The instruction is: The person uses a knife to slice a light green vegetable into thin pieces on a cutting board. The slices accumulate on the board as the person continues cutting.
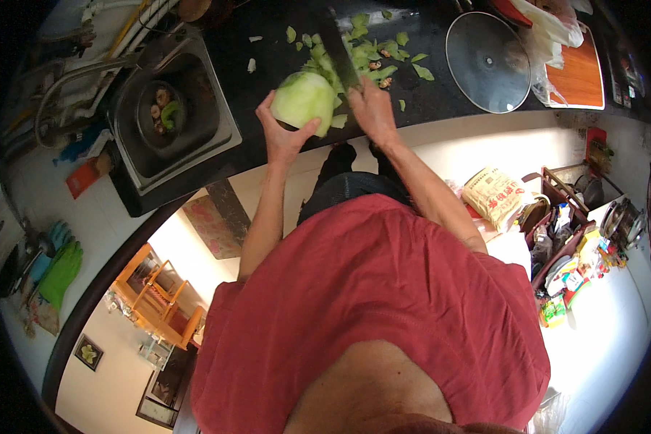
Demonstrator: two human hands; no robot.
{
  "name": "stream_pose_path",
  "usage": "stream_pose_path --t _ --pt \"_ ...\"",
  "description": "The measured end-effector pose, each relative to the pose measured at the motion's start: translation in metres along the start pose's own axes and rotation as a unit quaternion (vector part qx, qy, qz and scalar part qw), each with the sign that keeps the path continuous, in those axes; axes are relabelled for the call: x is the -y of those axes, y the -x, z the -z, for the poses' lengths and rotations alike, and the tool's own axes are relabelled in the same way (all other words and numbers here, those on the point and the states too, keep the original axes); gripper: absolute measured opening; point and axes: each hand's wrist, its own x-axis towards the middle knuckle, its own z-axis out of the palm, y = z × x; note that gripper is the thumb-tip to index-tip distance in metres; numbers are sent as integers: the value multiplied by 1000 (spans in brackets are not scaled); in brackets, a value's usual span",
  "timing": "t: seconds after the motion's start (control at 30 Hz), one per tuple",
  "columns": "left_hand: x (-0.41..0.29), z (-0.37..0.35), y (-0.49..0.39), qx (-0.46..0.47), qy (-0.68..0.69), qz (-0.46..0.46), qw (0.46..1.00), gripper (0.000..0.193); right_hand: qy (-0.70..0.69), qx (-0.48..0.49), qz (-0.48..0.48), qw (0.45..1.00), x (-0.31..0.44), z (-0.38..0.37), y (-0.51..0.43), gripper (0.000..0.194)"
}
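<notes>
My left hand (285, 127) grips a large, round, pale green vegetable (302, 100) from its near side, thumb and fingers spread around it. Most of its surface looks peeled, with a darker green patch near the top; its exact kind is hard to tell. In my right hand (372, 107) is the handle of a kitchen knife (339, 51), its broad blade blurred and pointing away from me. The blade passes over a heap of green peelings (363, 53), apart from the vegetable's right side. More peelings and several brownish scraps (385, 82) lie scattered on the black countertop (238, 65).
On the left is a steel sink (206, 116) holding a bowl (151, 138) with scraps in it. A glass pot lid (488, 43) lies to the right, beside a wood-coloured board (578, 73) partly under a plastic bag (545, 27). The counter's front edge runs close before my body.
</notes>
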Motion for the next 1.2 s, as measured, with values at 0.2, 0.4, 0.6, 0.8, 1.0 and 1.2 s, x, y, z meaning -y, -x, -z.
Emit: stream_pose_path --t 0.2,0.4,0.6,0.8,1.0,1.2 --pt "7 -1 12 28 -37 -31 998 101 36 46 64 996 7 23 18 17" --pt "12 -2 5 29 77 9 997 98 16 18 153 988 34 36 36 12" --pt "1 2 6 41 127 52 990 98 132 60 98 985 -9 15 27 15" --pt "3 6 4 42 129 59 989 100 47 53 85 994 -2 25 19 15" --pt "-23 9 1 53 -142 -78 985 105 38 43 117 992 5 34 24 13" --pt "-24 -2 13 6 -142 -68 988 114 90 86 115 986 2 36 29 12"
